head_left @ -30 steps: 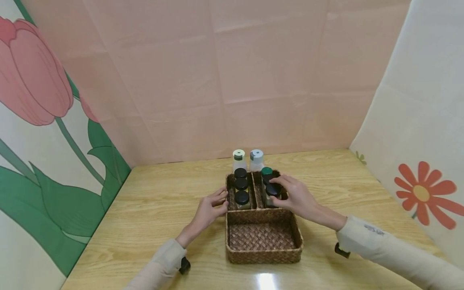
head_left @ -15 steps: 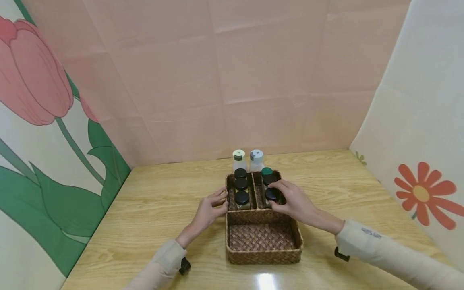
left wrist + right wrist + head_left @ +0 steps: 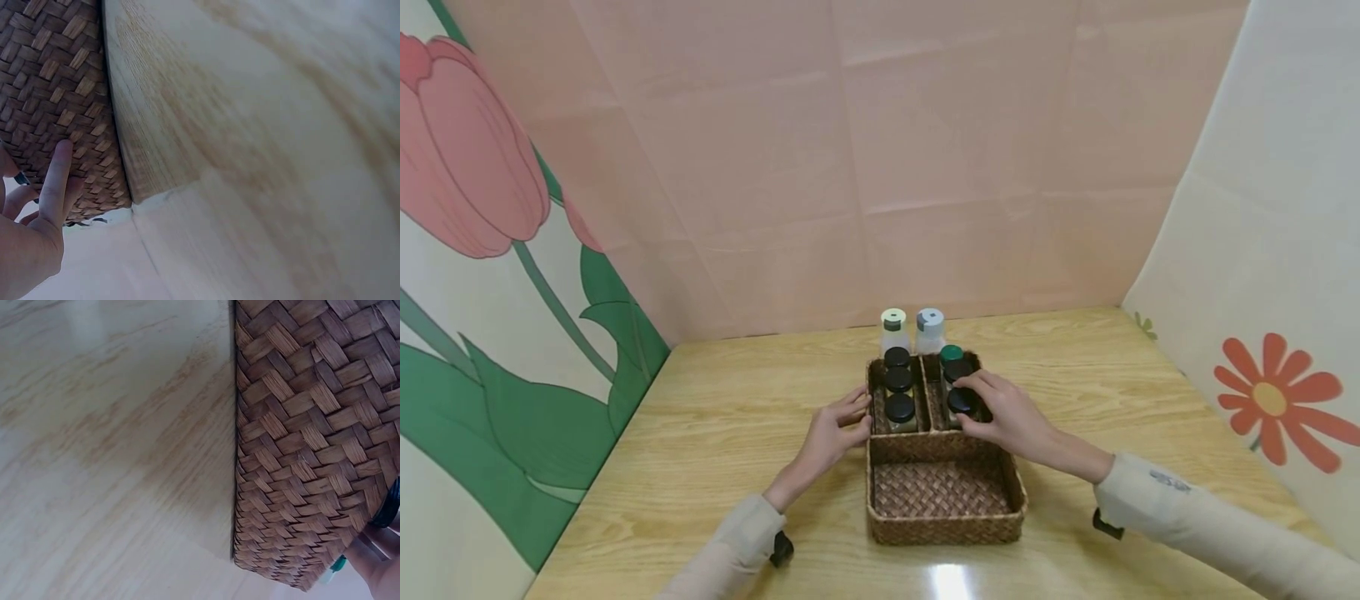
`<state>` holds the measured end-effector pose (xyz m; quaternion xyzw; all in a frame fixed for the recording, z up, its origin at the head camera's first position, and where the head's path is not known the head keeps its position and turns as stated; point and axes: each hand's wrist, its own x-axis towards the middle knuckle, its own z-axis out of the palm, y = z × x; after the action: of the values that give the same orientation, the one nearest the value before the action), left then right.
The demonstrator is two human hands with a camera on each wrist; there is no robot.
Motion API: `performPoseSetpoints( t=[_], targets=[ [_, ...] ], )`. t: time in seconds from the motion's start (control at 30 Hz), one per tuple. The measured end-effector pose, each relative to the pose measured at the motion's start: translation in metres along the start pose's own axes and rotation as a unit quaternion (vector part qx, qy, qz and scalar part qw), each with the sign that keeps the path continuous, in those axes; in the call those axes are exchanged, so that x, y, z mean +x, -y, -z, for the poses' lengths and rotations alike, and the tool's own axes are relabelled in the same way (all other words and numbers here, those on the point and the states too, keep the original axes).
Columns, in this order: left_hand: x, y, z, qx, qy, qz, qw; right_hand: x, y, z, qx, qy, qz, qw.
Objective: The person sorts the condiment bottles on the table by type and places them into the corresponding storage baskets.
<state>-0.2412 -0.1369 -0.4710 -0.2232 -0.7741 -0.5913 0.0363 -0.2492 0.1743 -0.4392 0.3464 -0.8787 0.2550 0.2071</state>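
Observation:
A brown woven basket (image 3: 947,532) has two narrow back compartments and a wide front one. Against its left outer wall rests my left hand (image 3: 831,433), fingertips at the rim; the left wrist view shows a straight finger (image 3: 57,175) on the weave. My right hand (image 3: 1011,419) pinches a black-lidded jar (image 3: 961,402) at the front of the right back compartment, thumb and fingers at its lid. Behind that jar stand another black-lidded jar (image 3: 957,370) and a green-capped container (image 3: 951,353). The left back compartment holds a row of three black-lidded jars (image 3: 899,407).
Two pale flip-top bottles, one with a cream cap (image 3: 893,317) and one with a light blue cap (image 3: 930,319), stand just behind the basket. The wooden table (image 3: 737,400) meets a pink backdrop (image 3: 850,167) behind and printed cloths on both sides.
My right hand has moved slightly down and left with the black-lidded jar, which now sits lower in the right back compartment. My left hand has stayed at the basket's side.

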Motion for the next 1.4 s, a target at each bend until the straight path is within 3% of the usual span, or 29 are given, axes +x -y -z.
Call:
performPoseSetpoints(
  t=[0.2, 0.33, 0.47, 0.57, 0.7, 0.93, 1.4],
  targets=[
    [0.001, -0.001, 0.0, -0.007, 0.0, 0.018, 0.9998, 0.003, 0.0, 0.004, 0.005, 0.021, 0.003, 1.0],
    [0.001, -0.001, 0.0, -0.004, -0.003, 0.0, 1.0, 0.003, 0.0, 0.005, 0.006, 0.032, 0.001, 0.999],
    [-0.001, -0.017, 0.0, 0.002, 0.002, -0.007, 1.0, 0.003, -0.001, 0.006, 0.008, 0.039, 0.003, 0.999],
    [-0.001, -0.015, 0.0, 0.0, 0.004, -0.005, 1.0, 0.004, -0.001, 0.008, 0.017, 0.052, 0.002, 0.998],
    [0.001, 0.003, -0.001, -0.006, -0.002, -0.005, 1.0, 0.006, -0.001, 0.013, 0.033, 0.082, -0.01, 0.996],
    [0.001, -0.001, -0.001, -0.009, -0.004, 0.02, 0.9997, 0.01, -0.001, 0.02, 0.03, 0.112, -0.015, 0.993],
    [0.001, -0.001, 0.0, -0.02, -0.001, 0.027, 0.9994, 0.014, -0.003, 0.021, 0.023, 0.075, 0.005, 0.997]
  ],
)
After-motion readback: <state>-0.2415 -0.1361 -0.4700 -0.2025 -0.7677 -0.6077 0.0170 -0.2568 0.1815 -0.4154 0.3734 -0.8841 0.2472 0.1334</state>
